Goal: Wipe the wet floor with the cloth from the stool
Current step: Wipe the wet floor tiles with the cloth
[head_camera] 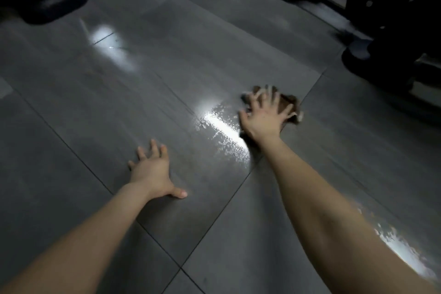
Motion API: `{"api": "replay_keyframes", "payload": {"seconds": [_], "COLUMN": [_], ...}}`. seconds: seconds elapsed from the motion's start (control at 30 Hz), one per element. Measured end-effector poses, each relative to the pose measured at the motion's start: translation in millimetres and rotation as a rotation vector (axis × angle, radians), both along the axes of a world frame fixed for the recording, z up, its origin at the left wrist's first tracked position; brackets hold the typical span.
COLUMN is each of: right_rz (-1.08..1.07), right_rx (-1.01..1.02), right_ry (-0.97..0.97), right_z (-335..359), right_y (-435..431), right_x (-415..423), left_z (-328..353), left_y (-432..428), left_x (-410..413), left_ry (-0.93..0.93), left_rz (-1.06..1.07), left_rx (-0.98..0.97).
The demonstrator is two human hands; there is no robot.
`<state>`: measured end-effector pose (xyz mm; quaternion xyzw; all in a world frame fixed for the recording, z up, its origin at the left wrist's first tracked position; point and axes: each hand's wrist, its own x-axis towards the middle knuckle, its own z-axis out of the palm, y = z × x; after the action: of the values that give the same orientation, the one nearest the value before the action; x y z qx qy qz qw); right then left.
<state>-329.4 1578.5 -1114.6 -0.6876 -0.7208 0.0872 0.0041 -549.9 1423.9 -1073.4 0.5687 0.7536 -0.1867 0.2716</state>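
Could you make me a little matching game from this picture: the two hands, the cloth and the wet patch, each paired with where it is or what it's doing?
Things:
1. left hand
2. right hand
3. cloth
4. wet patch

States:
A. glistening on the tiles between the hands
B. brown, flattened under spread fingers
C. pressing down on the cloth
D. flat on bare floor, holding nothing

Pairs: 1-D, 2-C, 3-B, 4-A

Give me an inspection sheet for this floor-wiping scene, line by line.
Surface: glossy grey tiled floor; glistening water patch beside the cloth, another by the right forearm.
Job's things: crumpled brown cloth, flat on the floor.
Clutter: nothing seen.
Grips: right hand spread, pressing the cloth, blurred; left hand open, flat on the tile.
Cables: nothing seen.
Surroundings: dark furniture base far left; dark wheeled base far right.
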Motion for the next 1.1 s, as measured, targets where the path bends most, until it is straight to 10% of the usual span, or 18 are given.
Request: {"api": "replay_keyframes", "payload": {"seconds": [0.17, 0.47, 0.83, 1.1], "right_rz": [0.816, -0.197, 0.879, 0.357], "right_rx": [-0.003, -0.085, -0.006, 0.081], "right_ry": [0.042, 0.007, 0.014, 0.006], "right_z": [-1, 6, 2, -11], "right_y": [-17, 116, 33, 20], "right_x": [-109, -3, -201, -1], "left_z": [6, 11, 8, 8], "left_y": [11, 14, 14, 13], "left_x": [6, 7, 6, 5], "left_ry": [-0.014, -0.010, 0.022, 0.013], "left_rz": [0.049, 0.040, 0.015, 0.025], "left_rx": [-0.076, -0.092, -0.093, -0.088]}}
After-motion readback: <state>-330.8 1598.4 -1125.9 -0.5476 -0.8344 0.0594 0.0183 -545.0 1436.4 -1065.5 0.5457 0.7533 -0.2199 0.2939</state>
